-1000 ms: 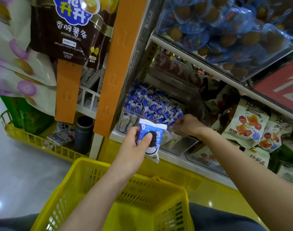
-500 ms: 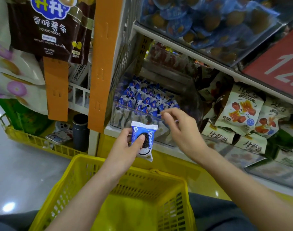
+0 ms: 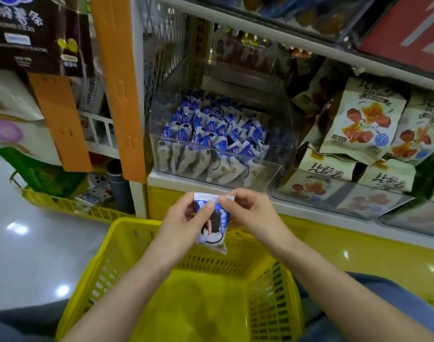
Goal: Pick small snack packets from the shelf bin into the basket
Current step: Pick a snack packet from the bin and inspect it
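Observation:
A small blue-and-white snack packet (image 3: 214, 225) with a dark cookie picture hangs over the far rim of the yellow basket (image 3: 117, 255). My left hand (image 3: 183, 220) grips its left side, thumb across the front. My right hand (image 3: 248, 213) pinches its top right edge. Behind the hands, a clear shelf bin (image 3: 275, 144) holds several more of the same blue-and-white packets (image 3: 211, 137). The basket's floor looks bare where it shows between my forearms.
A second clear bin (image 3: 334, 203) to the right holds cream pizza-roll bags (image 3: 363, 119). An orange shelf post (image 3: 119, 82) stands left of the bin. Dark potato-stick bags (image 3: 38, 33) hang at upper left. A low yellow tray (image 3: 63, 203) of goods sits on the floor.
My right hand left the bin and came down to pinch the packet held by my left hand. Both hands lowered toward the basket, and the view tilted down.

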A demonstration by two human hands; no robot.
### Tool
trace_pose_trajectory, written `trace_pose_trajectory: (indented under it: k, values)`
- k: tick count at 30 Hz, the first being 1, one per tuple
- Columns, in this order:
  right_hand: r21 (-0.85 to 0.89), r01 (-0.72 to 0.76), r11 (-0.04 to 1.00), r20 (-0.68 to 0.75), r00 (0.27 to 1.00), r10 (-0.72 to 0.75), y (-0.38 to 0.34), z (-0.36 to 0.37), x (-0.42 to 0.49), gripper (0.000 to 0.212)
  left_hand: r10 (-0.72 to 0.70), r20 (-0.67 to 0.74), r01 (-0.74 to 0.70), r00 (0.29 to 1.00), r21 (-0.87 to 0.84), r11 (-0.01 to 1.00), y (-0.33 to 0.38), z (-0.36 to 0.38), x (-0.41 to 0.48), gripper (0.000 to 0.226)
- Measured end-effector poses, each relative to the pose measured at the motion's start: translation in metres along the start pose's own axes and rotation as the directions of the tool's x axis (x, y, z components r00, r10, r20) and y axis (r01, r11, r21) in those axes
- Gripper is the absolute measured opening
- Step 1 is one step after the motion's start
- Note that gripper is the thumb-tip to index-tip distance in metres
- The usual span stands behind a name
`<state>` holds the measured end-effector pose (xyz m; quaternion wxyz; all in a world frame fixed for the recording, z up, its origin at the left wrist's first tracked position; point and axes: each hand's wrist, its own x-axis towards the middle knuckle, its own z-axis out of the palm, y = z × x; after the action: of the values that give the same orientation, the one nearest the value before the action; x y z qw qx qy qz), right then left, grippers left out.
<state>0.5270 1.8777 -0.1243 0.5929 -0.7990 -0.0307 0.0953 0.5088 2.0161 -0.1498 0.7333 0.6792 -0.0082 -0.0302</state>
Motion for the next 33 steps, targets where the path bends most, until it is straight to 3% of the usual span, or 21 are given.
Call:
trace_pose_trajectory:
  k: [3, 6, 9, 11, 13, 16, 18, 20, 24, 31, 33]
  values:
    - [-0.211, 0.164, 0.964, -0.04, 0.983, -0.177, 0.007, 0.003, 0.001, 0.012, -0.027, -0.068, 0.031, 0.997, 0.062, 0.998, -0.001, -0.001, 0.001, 0.018]
    - [-0.44, 0.317, 0.84, -0.05, 0.926, -0.375, 0.013, 0.005, 0.0, 0.003, -0.046, -0.102, 0.055, 0.994, 0.087, 0.995, -0.002, -0.001, 0.002, 0.026]
    - [-0.542, 0.4, 0.739, -0.007, 0.877, -0.48, 0.015, 0.004, -0.002, 0.008, -0.062, -0.106, 0.07, 0.992, 0.072, 0.995, -0.002, 0.002, 0.001, 0.03]
    - [-0.538, 0.406, 0.739, -0.007, 0.874, -0.485, 0.015, 0.004, -0.002, 0.006, -0.091, -0.1, 0.096, 0.991, 0.039, 0.995, -0.002, 0.002, 0.001, 0.029]
    - [-0.451, 0.344, 0.824, -0.075, 0.905, -0.419, 0.015, 0.003, 0.0, 0.008, -0.156, -0.062, 0.155, 0.986, -0.018, 0.988, -0.001, 0.002, 0.001, 0.025]
    - [-0.065, 0.142, 0.988, -0.205, 0.967, -0.152, 0.011, -0.001, 0.006, 0.018, -0.242, 0.004, 0.242, 0.97, -0.052, 0.969, 0.001, -0.001, 0.002, 0.027]
    - [0.199, 0.006, 0.98, -0.193, 0.981, 0.033, 0.009, -0.005, 0.008, 0.018, -0.237, -0.027, 0.234, 0.971, -0.086, 0.968, 0.0, -0.003, 0.003, 0.029]
    - [0.297, -0.088, 0.951, -0.105, 0.987, 0.124, 0.008, -0.006, 0.005, 0.015, -0.203, -0.099, 0.189, 0.974, -0.134, 0.973, 0.0, -0.006, 0.004, 0.024]
    - [0.165, -0.096, 0.982, 0.043, 0.995, 0.09, 0.014, -0.001, 0.0, 0.011, -0.117, -0.184, 0.095, 0.976, -0.126, 0.987, 0.0, -0.015, 0.008, 0.011]
    - [0.13, -0.147, 0.98, 0.087, 0.987, 0.137, 0.022, -0.003, 0.002, 0.015, -0.104, -0.175, 0.068, 0.979, -0.201, 0.977, 0.0, -0.011, 0.004, 0.005]
    - [0.028, -0.162, 0.986, 0.09, 0.983, 0.159, 0.024, -0.002, 0.002, 0.01, -0.099, -0.197, 0.055, 0.975, -0.217, 0.975, 0.001, -0.01, 0.003, 0.01]
